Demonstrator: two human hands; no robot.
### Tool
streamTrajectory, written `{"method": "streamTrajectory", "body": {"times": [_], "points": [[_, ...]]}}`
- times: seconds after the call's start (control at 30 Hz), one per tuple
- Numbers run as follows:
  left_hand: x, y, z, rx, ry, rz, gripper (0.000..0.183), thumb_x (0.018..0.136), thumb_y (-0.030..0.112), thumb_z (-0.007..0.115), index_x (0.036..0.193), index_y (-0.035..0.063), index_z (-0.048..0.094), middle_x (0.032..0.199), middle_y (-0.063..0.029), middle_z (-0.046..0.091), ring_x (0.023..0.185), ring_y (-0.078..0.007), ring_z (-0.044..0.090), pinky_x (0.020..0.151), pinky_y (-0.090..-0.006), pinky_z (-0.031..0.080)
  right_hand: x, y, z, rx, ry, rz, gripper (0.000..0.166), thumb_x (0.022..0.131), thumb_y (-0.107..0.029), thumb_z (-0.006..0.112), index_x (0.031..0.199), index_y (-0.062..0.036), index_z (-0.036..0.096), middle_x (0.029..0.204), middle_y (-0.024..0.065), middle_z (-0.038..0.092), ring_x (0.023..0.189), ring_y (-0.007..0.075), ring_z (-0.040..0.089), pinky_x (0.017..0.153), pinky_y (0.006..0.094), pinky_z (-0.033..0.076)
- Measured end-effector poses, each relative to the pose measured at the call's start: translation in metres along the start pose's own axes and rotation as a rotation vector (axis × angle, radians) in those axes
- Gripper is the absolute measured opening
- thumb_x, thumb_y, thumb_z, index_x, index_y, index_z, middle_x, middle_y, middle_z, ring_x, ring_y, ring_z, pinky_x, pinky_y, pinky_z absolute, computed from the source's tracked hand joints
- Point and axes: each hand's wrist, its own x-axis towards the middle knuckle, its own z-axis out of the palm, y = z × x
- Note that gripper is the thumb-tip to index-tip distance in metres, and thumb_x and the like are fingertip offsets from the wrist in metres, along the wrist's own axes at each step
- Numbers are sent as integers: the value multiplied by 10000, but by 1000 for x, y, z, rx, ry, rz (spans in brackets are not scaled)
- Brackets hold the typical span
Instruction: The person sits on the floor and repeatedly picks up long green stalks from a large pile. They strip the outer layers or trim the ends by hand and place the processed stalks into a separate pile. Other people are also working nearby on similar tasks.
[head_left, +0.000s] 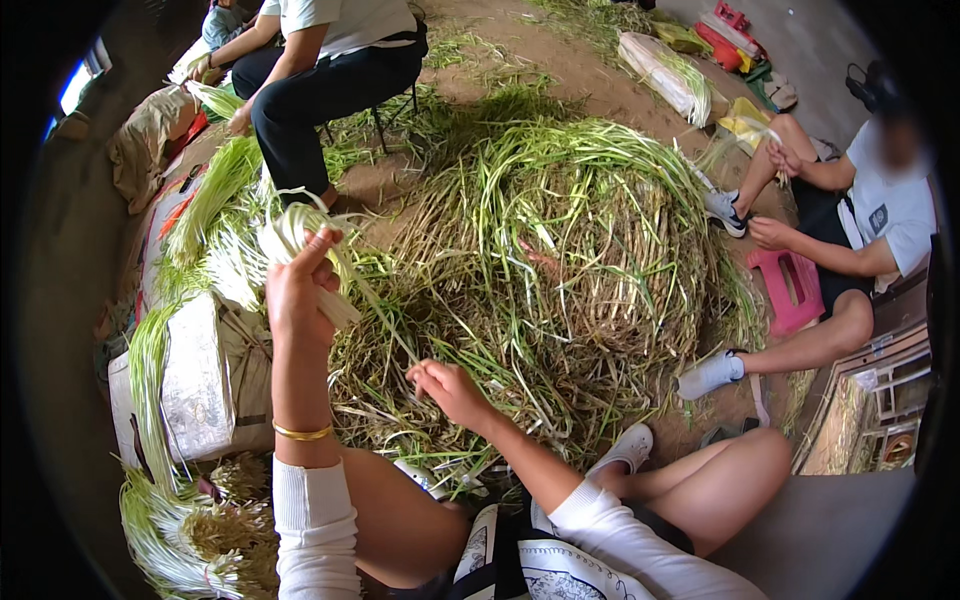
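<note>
My left hand (300, 289) is raised and closed around a bunch of pale, peeled green-vegetable stalks (283, 234), their looped tops above the thumb and cut-looking ends below. A thin pale strand (381, 311) slants down from the bunch to my right hand (455, 395), which pinches its lower end between thumb and fingertips. Under both hands spreads a heap of loose brown and green leaf trimmings (450, 345). Just beyond it lies a large bundle of unpeeled stalks (615, 247) with dry brown sheaths and green leaves.
A white wrapped bale (199, 375) stands at my left with green stalks draped over it. Tied bunches (225, 551) lie below it; cleaned stalks (232, 247) are piled beyond. One person (337, 82) sits ahead, another (862, 202) at right beside a pink stool (787, 292).
</note>
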Motion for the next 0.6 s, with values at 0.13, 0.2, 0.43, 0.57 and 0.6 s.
{"method": "streamTrajectory", "body": {"times": [0.13, 0.2, 0.43, 0.57, 0.6], "points": [[13, 3, -16, 186, 120, 29, 321, 860, 204, 617, 1031, -65, 585, 927, -141, 658, 530, -41, 478, 432, -192, 411, -28, -16, 8, 396, 196, 101, 198, 978, -192, 400, 948, -49, 533, 574, -33, 413, 499, 39, 393, 456, 198, 336], [6, -8, -16, 270, 116, -138, 438, 899, 266, 549, 1141, -95, 498, 1002, -193, 630, 724, -163, 614, 583, -245, 526, -7, -28, 2, 400, 307, -9, 170, 976, -188, 397, 950, -53, 498, 577, -31, 381, 469, 46, 356, 413, 215, 242], [-8, -83, -6, 176, -110, -409, 122, 909, 142, 531, 905, 20, 521, 822, -101, 633, 779, -204, 647, 597, -323, 524, 49, -37, 0, 132, 244, -64, 180, 931, -158, 438, 927, -32, 567, 717, 79, 613, 567, 184, 575, 534, 335, 460], [5, -79, -21, -1, -21, -462, 111, 921, 144, 517, 863, 51, 533, 681, -5, 532, 567, -124, 547, 505, -290, 493, 42, 12, -29, -165, 339, 234, 288, 928, -162, 434, 658, -85, 497, 561, -1, 395, 529, 110, 397, 515, 280, 393], [5, -72, -15, 38, -4, -440, 119, 928, 141, 506, 846, 58, 533, 670, 4, 512, 499, -87, 439, 469, -283, 457, 45, 44, -40, -217, 380, 329, 186, 911, -100, 439, 785, -24, 551, 710, 72, 526, 638, 160, 515, 601, 304, 463]]}}
